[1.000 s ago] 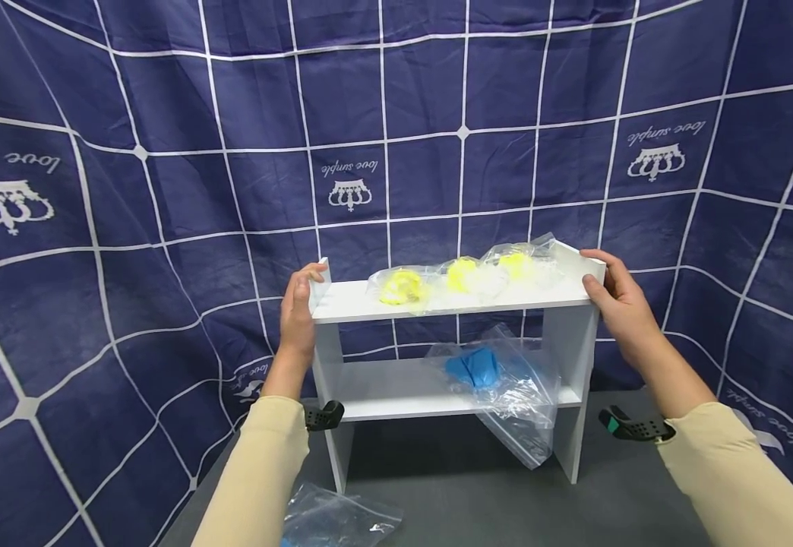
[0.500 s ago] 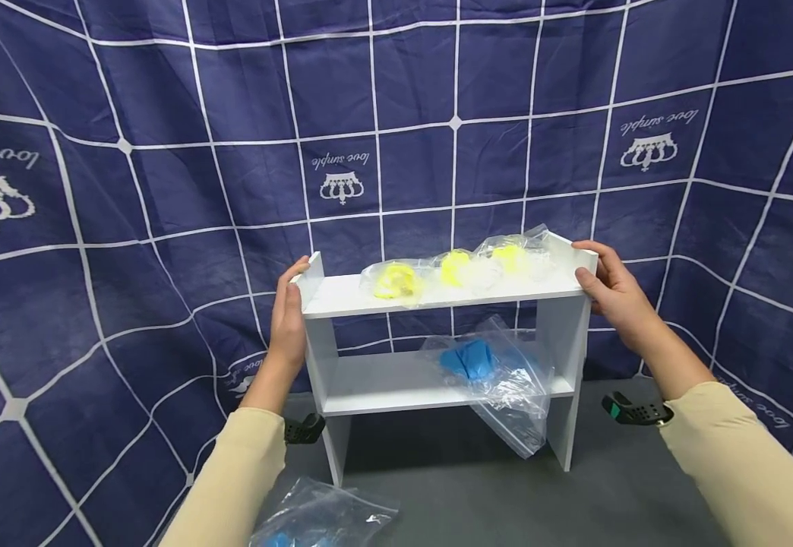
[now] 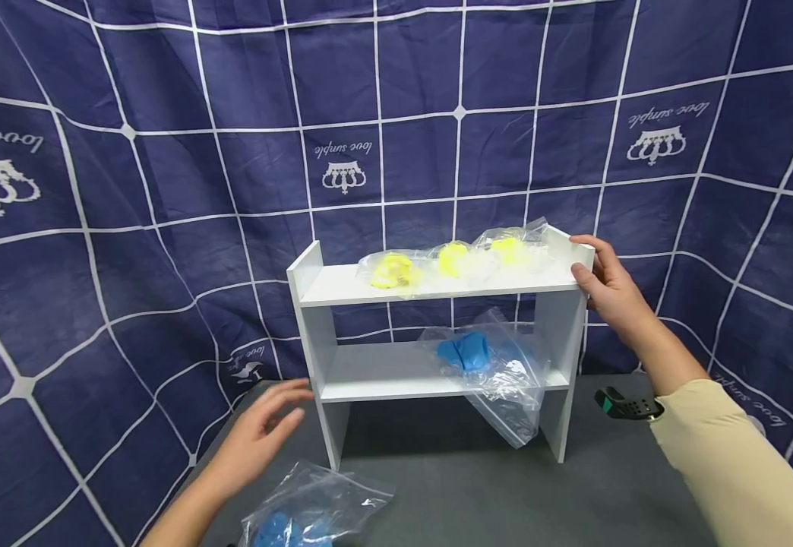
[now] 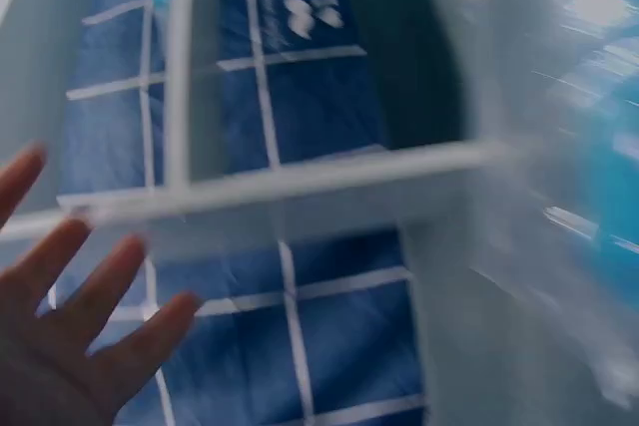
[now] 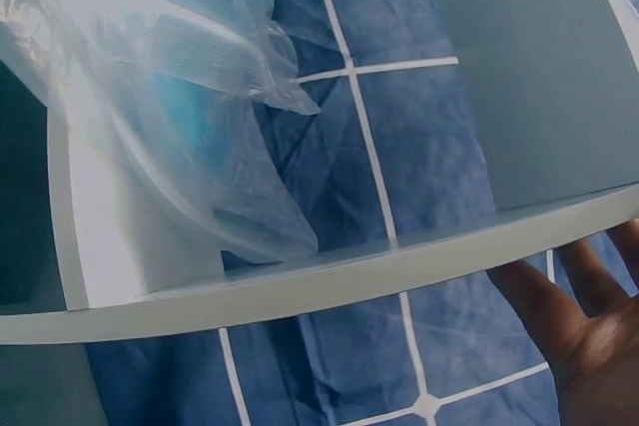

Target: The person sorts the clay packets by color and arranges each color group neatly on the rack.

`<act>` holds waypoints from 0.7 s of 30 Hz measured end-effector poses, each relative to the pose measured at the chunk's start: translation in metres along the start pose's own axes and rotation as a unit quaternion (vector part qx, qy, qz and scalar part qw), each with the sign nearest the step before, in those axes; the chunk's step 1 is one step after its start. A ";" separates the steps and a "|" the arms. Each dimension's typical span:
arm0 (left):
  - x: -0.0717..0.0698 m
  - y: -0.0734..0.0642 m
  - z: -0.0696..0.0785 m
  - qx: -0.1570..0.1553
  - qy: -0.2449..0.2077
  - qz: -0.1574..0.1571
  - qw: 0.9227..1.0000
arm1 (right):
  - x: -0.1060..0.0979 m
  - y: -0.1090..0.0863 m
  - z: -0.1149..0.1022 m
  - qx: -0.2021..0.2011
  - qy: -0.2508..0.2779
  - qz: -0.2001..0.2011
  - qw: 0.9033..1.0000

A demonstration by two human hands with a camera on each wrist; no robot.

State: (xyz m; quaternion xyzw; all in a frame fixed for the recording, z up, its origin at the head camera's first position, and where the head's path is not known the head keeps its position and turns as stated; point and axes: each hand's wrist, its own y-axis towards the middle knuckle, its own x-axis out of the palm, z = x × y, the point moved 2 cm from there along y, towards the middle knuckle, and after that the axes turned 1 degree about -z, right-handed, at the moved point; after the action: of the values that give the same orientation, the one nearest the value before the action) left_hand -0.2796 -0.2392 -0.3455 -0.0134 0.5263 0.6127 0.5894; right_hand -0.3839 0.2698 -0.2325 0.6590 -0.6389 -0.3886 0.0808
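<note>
A white two-tier shelf (image 3: 376,368) stands upright on the dark tabletop. My right hand (image 3: 608,285) grips the top of its right side panel, thumb at the front edge; in the right wrist view, the fingers (image 5: 544,306) lie against that panel. My left hand (image 3: 253,437) is off the shelf, fingers spread, low beside the left panel; the left wrist view shows the hand blurred, holding nothing. Clear bags with yellow contents (image 3: 393,271) lie along the top board. On the lower board, a clear zip bag with a blue item (image 3: 468,352) hangs over the front edge.
Another clear zip bag with blue contents (image 3: 290,528) lies on the table (image 3: 437,494) at the front left, close to my left forearm. A blue curtain with white grid lines (image 3: 417,159) hangs behind the shelf and at both sides.
My left hand has let go of the shelf's upper left panel and dropped down and left toward the bag on the table. The right hand keeps its hold.
</note>
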 end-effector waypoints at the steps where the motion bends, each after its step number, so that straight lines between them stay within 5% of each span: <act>1: 0.001 -0.012 -0.002 0.011 0.021 -0.020 1.000 | 0.000 0.000 0.000 -0.001 0.001 -0.003 1.000; 4: 0.005 -0.045 -0.014 0.056 0.064 -0.092 0.992 | 0.000 0.000 0.000 -0.001 -0.001 -0.005 1.000; 7: 0.011 -0.070 -0.036 0.109 0.055 -0.167 0.978 | 0.001 0.000 0.000 -0.004 0.003 -0.007 1.000; 11: 0.024 -0.093 -0.069 0.186 0.036 -0.220 0.957 | 0.001 -0.001 0.002 -0.007 0.012 -0.005 1.000; 16: 0.039 -0.109 -0.090 0.237 0.044 -0.213 0.947 | 0.001 -0.002 0.003 0.002 0.012 0.002 1.000; 21: 0.042 -0.110 -0.093 0.265 0.067 -0.181 0.945 | 0.002 -0.002 0.004 -0.008 0.023 0.004 1.000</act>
State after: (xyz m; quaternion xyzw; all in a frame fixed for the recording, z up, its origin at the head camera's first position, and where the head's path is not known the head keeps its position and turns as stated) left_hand -0.2672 -0.2984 -0.4830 0.0068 0.6968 0.3319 0.6358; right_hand -0.3848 0.2700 -0.2370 0.6647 -0.6365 -0.3776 0.1024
